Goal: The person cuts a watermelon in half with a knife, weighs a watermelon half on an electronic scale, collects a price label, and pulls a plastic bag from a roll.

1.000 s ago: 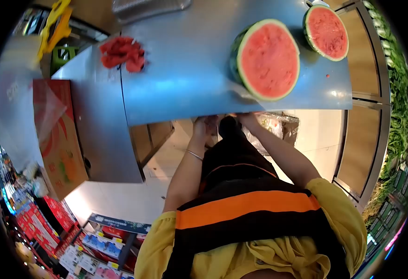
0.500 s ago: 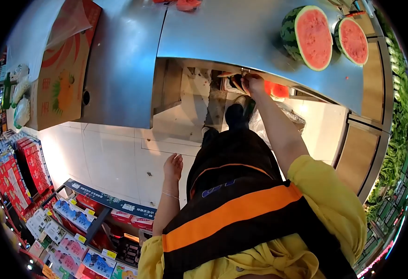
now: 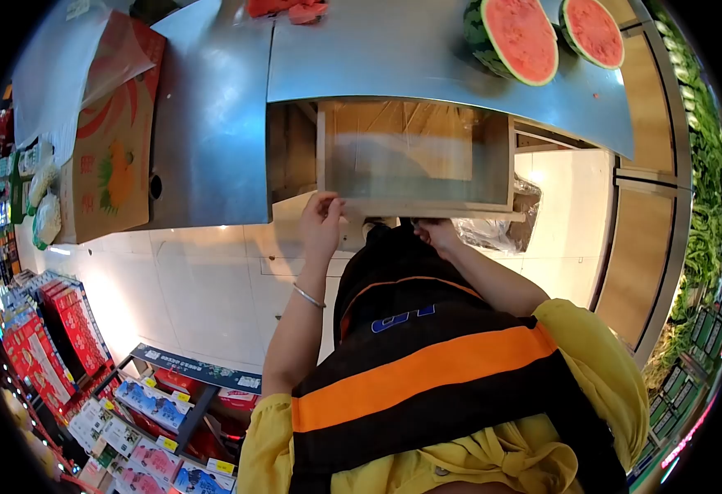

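A drawer (image 3: 505, 165) stands pulled out from under the steel counter (image 3: 361, 66), with brown cardboard-like material and clear plastic inside. At the middle of its front, my right hand (image 3: 436, 234) has its fingers curled at the drawer's handle, which is mostly hidden. My left hand (image 3: 322, 221) is raised by the drawer's left front corner, its fingers loosely bent and apart from the thumb, with nothing visible in them. Whether it touches the corner is hard to tell. Two cut watermelon pieces (image 3: 521, 37) lie on the counter, red flesh showing.
A pineapple-printed carton (image 3: 109, 177) stands on the counter's left part. Red pieces in plastic (image 3: 295, 10) lie at the far edge. Behind my left side is a shelf of boxed goods (image 3: 147, 403). A clear plastic bag (image 3: 493, 235) sits on the floor beyond the drawer.
The drawer has slid out toward me, drawn by my right hand, and now covers the floor seen before. My left hand has risen from my side to the drawer's left corner.
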The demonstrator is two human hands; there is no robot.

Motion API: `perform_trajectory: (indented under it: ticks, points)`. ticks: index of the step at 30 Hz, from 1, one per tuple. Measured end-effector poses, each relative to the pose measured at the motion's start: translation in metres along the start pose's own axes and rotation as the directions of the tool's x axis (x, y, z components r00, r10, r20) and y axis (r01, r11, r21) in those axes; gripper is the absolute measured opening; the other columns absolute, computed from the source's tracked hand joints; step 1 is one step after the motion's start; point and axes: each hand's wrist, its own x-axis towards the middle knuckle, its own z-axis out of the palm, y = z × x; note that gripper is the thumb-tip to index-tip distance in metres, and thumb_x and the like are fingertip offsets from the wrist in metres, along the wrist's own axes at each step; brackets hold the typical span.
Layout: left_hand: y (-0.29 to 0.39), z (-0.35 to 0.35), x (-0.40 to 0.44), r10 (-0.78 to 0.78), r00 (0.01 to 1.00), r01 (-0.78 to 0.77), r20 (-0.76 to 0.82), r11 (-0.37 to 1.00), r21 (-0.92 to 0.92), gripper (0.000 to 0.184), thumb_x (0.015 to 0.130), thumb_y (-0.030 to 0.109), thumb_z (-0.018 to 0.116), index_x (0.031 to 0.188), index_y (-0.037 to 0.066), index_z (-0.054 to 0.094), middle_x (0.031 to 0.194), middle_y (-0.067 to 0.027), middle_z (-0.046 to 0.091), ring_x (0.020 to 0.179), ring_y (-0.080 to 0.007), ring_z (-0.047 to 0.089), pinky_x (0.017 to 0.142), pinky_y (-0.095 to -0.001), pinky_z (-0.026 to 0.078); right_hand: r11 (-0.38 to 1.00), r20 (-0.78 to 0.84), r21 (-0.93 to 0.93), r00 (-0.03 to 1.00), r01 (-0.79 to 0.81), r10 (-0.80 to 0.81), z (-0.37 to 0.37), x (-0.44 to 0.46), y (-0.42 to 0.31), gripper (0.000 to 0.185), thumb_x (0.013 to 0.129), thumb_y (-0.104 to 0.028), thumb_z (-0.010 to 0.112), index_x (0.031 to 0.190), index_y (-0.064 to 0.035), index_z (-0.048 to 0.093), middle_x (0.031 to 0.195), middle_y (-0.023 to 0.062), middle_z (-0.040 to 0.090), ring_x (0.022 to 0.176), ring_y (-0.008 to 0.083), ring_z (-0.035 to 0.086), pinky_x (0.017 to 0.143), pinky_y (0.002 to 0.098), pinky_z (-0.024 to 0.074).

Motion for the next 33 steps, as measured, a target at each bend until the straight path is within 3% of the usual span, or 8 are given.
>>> perform_trajectory:
  ticks: [7,11,14,19,21,24,28,33]
  points:
    - [-0.034,0.050,0.058,0.013,0.895,-0.377,0.445,0.557,0.740,0.046,0.075,0.031,0.062,0.112,0.004,0.054,0.105,-0.0219,0.056,0.099,-0.0359,0.053,0.089,-0.0421,0.041,0.931,0.237,-0.365,0.966,-0.011,0.104,-0.023,-0.042,0.020,0.020,0.085,-0.015,0.058,0.099,0.0002,0.057,0.089,0.0089,0.064,0.077,0.0148,0.061,0.065,0.0256,0.0483]
    - [-0.079,0.051,0.054,-0.325,0.789,-0.373,0.522,0.422,0.826,0.050,0.078,0.037,0.057,0.118,0.006,0.052,0.111,-0.0224,0.055,0.103,-0.0352,0.052,0.091,-0.0381,0.040,0.486,0.675,-0.641,0.737,0.594,-0.010,-0.039,-0.090,-0.041,0.032,0.087,-0.021,0.054,0.112,-0.0016,0.052,0.098,0.0103,0.062,0.083,0.0173,0.061,0.075,0.0295,0.0478]
    - [-0.061,0.057,0.043,-0.498,0.713,-0.252,0.494,0.476,0.843,0.051,0.080,0.039,0.055,0.117,0.005,0.053,0.111,-0.0208,0.057,0.103,-0.0337,0.054,0.088,-0.0372,0.043,0.696,0.257,-0.654,0.953,0.295,-0.162,-0.059,-0.074,-0.096,0.032,0.084,-0.026,0.055,0.105,-0.0011,0.056,0.094,0.0165,0.063,0.087,0.0314,0.061,0.077,0.0384,0.0471]
    - [-0.053,0.061,0.039,-0.559,0.696,-0.214,0.450,0.437,0.874,0.047,0.081,0.041,0.053,0.110,0.004,0.058,0.098,-0.0179,0.063,0.096,-0.0314,0.058,0.083,-0.0374,0.046,0.213,-0.135,-0.967,0.425,0.142,-0.895,-0.093,0.073,-0.133,0.075,0.076,-0.031,0.062,0.134,0.0003,0.026,0.114,0.0258,0.051,0.105,0.0355,0.052,0.087,0.0395,0.0444]
    - [-0.052,0.060,0.036,-0.513,0.738,-0.185,0.438,0.470,0.863,0.043,0.082,0.038,0.055,0.100,0.000,0.062,0.094,-0.0187,0.063,0.090,-0.0304,0.061,0.079,-0.0354,0.046,0.498,-0.378,-0.866,0.589,0.048,-0.714,-0.085,0.103,-0.156,0.080,0.075,-0.033,0.062,0.137,-0.0014,0.022,0.121,0.0226,0.048,0.111,0.0332,0.049,0.090,0.0383,0.0426]
    - [-0.052,0.060,0.031,-0.485,0.756,-0.216,0.440,0.449,0.867,0.043,0.083,0.037,0.054,0.102,0.000,0.060,0.093,-0.0185,0.064,0.088,-0.0300,0.061,0.077,-0.0350,0.047,0.664,-0.261,-0.747,0.927,-0.016,-0.270,-0.077,0.157,-0.154,0.066,0.074,-0.032,0.062,0.127,0.0000,0.039,0.120,0.0217,0.049,0.109,0.0332,0.050,0.090,0.0379,0.0431]
    - [-0.049,0.062,0.020,-0.475,0.761,-0.203,0.442,0.473,0.857,0.040,0.083,0.034,0.054,0.105,0.001,0.058,0.093,-0.0180,0.064,0.084,-0.0292,0.062,0.074,-0.0349,0.047,0.426,-0.052,-0.900,0.946,0.094,-0.320,-0.049,0.109,-0.143,0.058,0.075,-0.034,0.060,0.122,-0.0040,0.044,0.115,0.0223,0.052,0.100,0.0308,0.056,0.081,0.0399,0.0459]
    - [-0.044,0.064,0.012,-0.450,0.780,-0.218,0.435,0.456,0.863,0.035,0.084,0.029,0.055,0.107,0.003,0.057,0.090,-0.0172,0.064,0.082,-0.0286,0.063,0.072,-0.0347,0.049,0.208,-0.177,-0.978,0.566,-0.010,-0.805,-0.067,0.129,-0.177,0.048,0.075,-0.030,0.060,0.114,-0.0049,0.051,0.118,0.0169,0.051,0.111,0.0271,0.049,0.093,0.0356,0.0412]
